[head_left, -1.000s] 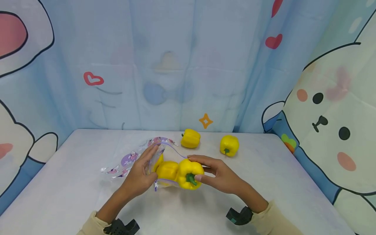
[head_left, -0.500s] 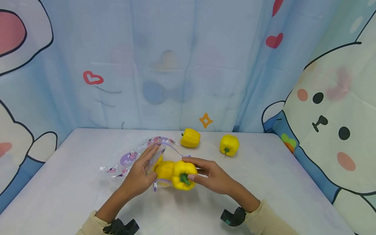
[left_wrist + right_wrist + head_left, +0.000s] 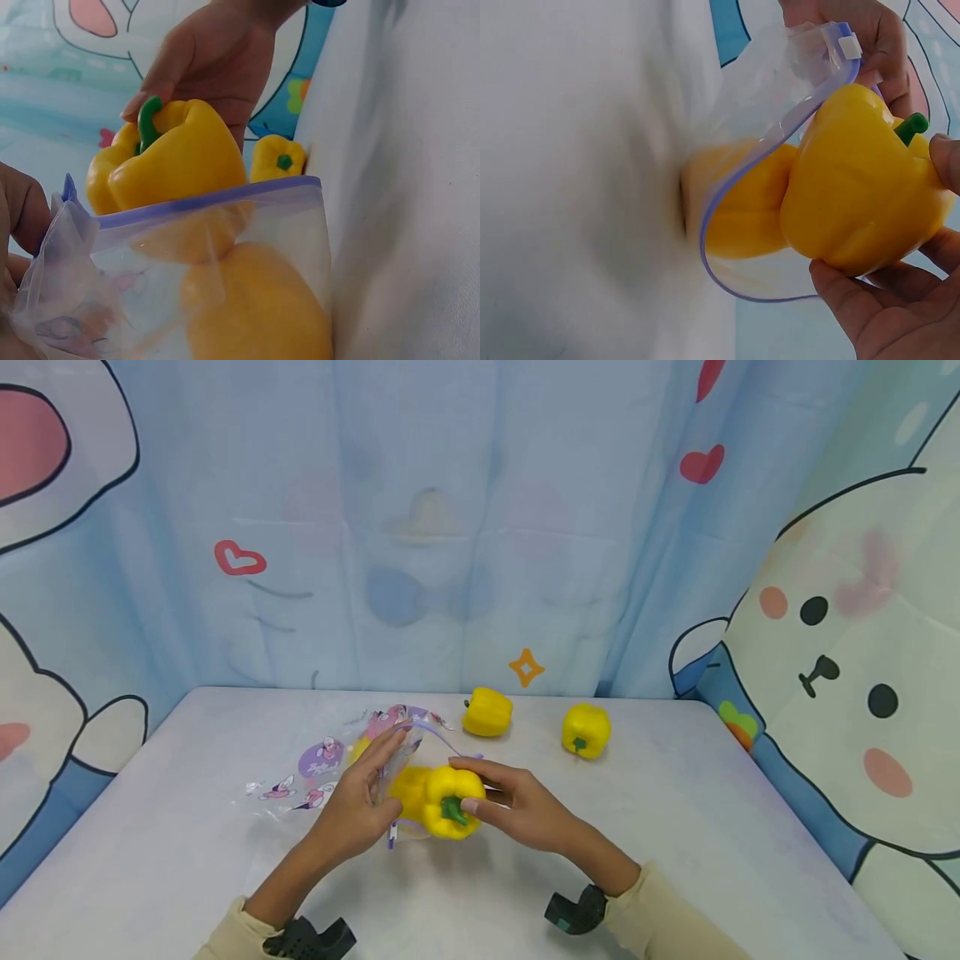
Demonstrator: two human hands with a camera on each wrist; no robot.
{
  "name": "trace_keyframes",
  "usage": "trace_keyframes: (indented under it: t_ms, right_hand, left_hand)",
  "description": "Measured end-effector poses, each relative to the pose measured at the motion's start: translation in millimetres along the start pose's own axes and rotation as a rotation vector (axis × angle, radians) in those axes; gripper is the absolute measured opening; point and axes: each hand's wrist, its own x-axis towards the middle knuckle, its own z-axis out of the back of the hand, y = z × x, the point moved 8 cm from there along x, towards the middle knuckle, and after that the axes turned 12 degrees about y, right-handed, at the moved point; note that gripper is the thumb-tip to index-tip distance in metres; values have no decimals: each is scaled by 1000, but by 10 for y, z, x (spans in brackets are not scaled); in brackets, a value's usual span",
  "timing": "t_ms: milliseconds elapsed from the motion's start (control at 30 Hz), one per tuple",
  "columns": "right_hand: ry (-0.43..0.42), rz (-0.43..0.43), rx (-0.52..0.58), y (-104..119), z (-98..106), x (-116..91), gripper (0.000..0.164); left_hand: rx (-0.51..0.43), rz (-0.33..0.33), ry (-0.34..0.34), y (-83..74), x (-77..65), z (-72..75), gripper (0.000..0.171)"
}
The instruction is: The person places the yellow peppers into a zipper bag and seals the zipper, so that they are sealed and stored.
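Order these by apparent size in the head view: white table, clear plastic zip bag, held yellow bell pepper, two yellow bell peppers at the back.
1. White table
2. Plastic bag
3. Held pepper
4. Left back pepper and right back pepper: too alike to rank.

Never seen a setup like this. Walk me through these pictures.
Nothing here is a machine: a person works bare-handed. The wide pictures come from a camera worn on the head; the two close ones come from cameras on the left and right wrists. The left hand holds a clear printed bag by its open, purple-edged mouth. The right hand holds a yellow pepper at that mouth, and at least one bagged pepper sits inside. Two loose peppers lie farther back on the white table.
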Motion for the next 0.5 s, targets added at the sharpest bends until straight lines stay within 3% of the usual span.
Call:
trace_keyframes:
  t_ms: [500]
  right_hand:
    - [18, 23, 70, -13, -122, 187, 51]
  left_hand:
    - [1, -18, 7, -23, 7, 9, 79]
